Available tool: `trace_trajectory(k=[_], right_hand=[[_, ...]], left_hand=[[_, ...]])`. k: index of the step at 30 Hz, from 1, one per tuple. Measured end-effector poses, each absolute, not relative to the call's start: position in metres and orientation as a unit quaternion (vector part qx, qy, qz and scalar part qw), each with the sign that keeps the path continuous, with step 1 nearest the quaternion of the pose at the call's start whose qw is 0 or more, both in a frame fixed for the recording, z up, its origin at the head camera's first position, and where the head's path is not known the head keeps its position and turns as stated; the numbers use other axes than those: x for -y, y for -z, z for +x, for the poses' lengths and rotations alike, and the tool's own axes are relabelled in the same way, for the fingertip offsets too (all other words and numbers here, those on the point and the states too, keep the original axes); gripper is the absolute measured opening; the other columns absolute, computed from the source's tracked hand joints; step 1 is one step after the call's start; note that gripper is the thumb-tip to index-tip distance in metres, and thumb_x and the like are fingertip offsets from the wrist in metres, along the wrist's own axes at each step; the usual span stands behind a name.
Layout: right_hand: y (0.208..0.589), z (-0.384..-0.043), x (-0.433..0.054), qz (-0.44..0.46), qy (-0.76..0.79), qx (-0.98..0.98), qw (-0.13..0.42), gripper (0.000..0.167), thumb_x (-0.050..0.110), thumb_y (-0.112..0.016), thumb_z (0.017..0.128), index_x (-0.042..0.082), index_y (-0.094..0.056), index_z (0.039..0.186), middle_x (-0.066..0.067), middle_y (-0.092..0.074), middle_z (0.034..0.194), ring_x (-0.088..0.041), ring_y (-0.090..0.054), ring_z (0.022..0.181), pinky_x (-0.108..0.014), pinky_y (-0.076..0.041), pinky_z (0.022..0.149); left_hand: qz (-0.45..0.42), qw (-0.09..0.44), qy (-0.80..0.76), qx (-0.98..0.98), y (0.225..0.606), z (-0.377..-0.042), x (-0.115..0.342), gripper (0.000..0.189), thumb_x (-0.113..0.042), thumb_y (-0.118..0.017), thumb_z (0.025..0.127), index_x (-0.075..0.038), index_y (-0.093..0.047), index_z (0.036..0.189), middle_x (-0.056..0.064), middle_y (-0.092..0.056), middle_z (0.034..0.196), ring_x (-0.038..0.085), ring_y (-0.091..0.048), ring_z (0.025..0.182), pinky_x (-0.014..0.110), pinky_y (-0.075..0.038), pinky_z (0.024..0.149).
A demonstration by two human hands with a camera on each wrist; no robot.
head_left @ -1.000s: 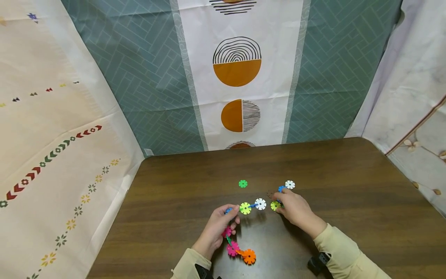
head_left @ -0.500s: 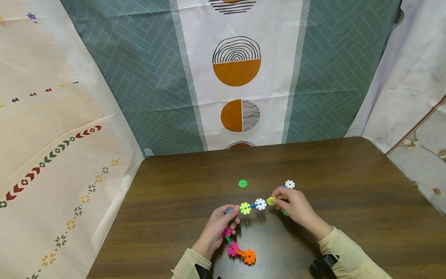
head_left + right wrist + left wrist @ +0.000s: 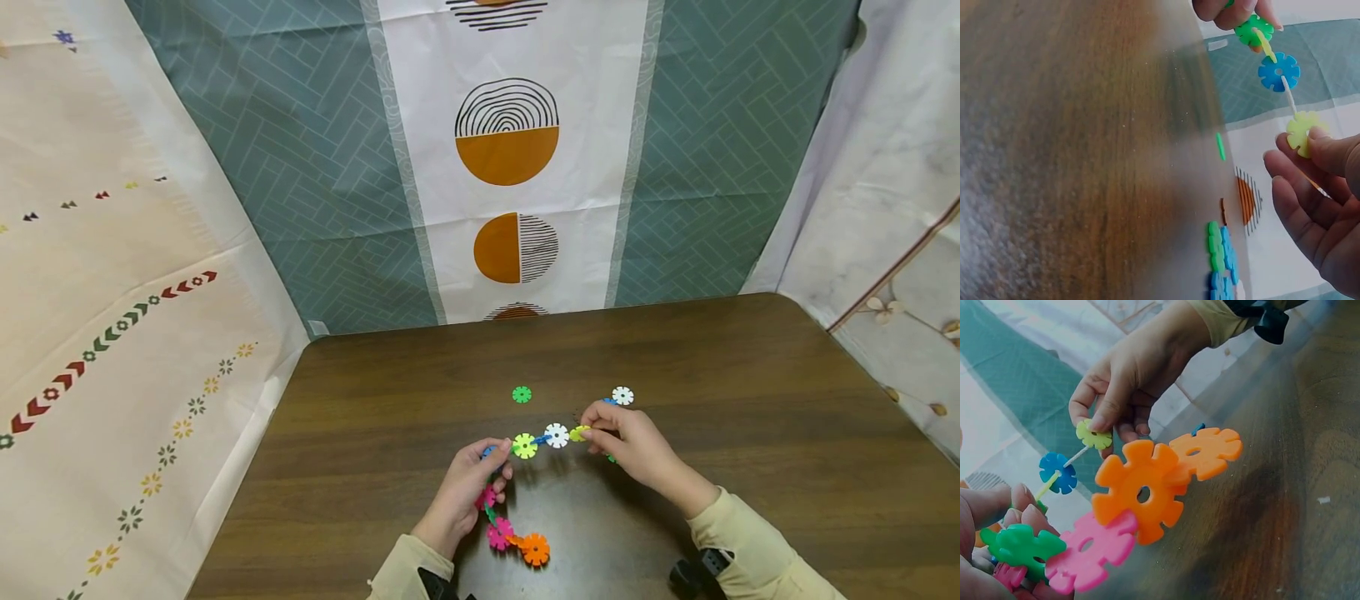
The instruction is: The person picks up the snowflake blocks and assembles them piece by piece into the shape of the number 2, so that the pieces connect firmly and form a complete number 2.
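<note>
A chain of notched plastic snowflake discs runs from my left hand [image 3: 467, 493], which grips it near a blue disc [image 3: 489, 452]. Towards the right it goes on through a yellow disc [image 3: 525, 446], a blue disc [image 3: 1279, 72] and a white disc [image 3: 557, 435]. My right hand [image 3: 637, 446] pinches a yellow-green disc [image 3: 1302, 132] between thumb and fingers, its edge against the white disc's edge; how deep the slots engage I cannot tell. Below the left hand hang pink discs [image 3: 500, 533], a green disc [image 3: 1025, 547] and orange discs [image 3: 535, 550].
On the brown table [image 3: 375, 400] a loose green disc [image 3: 522, 394] lies beyond the chain. A white disc [image 3: 622, 396] lies behind the right hand, near blue discs [image 3: 1229, 256] and another green disc [image 3: 1215, 247]. Patterned cloths [image 3: 337, 167] hang around the table.
My right hand has picked up the yellow-green disc from beside the loose pieces and brought it left against the white disc. The left hand has stayed nearly still.
</note>
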State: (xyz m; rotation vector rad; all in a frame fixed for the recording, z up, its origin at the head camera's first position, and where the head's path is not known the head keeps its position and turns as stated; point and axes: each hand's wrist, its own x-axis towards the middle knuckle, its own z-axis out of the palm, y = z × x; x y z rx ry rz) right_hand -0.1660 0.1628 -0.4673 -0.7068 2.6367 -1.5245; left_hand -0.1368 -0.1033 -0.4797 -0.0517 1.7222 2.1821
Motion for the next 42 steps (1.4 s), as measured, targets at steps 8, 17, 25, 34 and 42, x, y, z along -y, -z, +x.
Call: trace_trajectory(k=[8, 17, 25, 34, 42], right_hand=[[0.468, -0.165, -0.163, -0.228, 0.451, -0.863, -0.017, 0.008, 0.008, -0.064, 0.094, 0.015, -0.059, 0.093, -0.005, -0.072, 0.086, -0.019, -0.066, 0.069, -0.025, -0.051, 0.058], [0.467, -0.165, -0.162, -0.258, 0.413, -0.873, -0.036, 0.014, 0.005, -0.065, 0.093, 0.018, -0.059, 0.093, -0.001, -0.069, 0.082, -0.016, -0.064, 0.068, -0.025, -0.051, 0.061], [0.468, -0.164, -0.163, -0.263, 0.418, -0.869, -0.037, 0.015, 0.005, -0.065, 0.092, 0.019, -0.059, 0.093, -0.001, -0.068, 0.081, -0.016, -0.063, 0.068, -0.025, -0.051, 0.061], [0.472, -0.161, -0.16, -0.299, 0.421, -0.855, -0.048, 0.013, 0.003, -0.064, 0.092, 0.014, -0.058, 0.089, -0.001, -0.068, 0.078, -0.013, -0.067, 0.068, -0.024, -0.054, 0.062], [0.469, -0.155, -0.155, -0.301, 0.414, -0.855, -0.078, 0.016, 0.001, -0.064, 0.092, 0.015, -0.057, 0.088, 0.002, -0.068, 0.075, -0.011, -0.066, 0.066, -0.023, -0.053, 0.059]], left_hand=[[-0.02, 0.194, -0.774, -0.602, 0.48, -0.137, 0.105, 0.025, -0.028, -0.065, 0.095, -0.003, -0.059, 0.097, -0.001, -0.056, 0.066, 0.006, -0.043, 0.048, 0.018, -0.046, 0.047], [-0.022, 0.205, -0.771, -0.602, 0.482, -0.138, 0.105, 0.025, -0.028, -0.064, 0.096, -0.004, -0.059, 0.099, -0.001, -0.055, 0.066, 0.006, -0.043, 0.048, 0.018, -0.046, 0.047], [-0.021, 0.208, -0.768, -0.605, 0.482, -0.138, 0.105, 0.026, -0.029, -0.065, 0.095, -0.004, -0.06, 0.1, -0.001, -0.055, 0.065, 0.007, -0.043, 0.048, 0.018, -0.046, 0.047], [-0.021, 0.207, -0.759, -0.617, 0.483, -0.137, 0.103, 0.026, -0.027, -0.063, 0.097, -0.002, -0.06, 0.101, -0.001, -0.055, 0.065, 0.006, -0.041, 0.047, 0.019, -0.046, 0.046], [-0.021, 0.205, -0.764, -0.611, 0.483, -0.135, 0.103, 0.025, -0.025, -0.061, 0.098, -0.001, -0.059, 0.102, 0.0, -0.055, 0.066, 0.006, -0.039, 0.046, 0.02, -0.048, 0.046]])
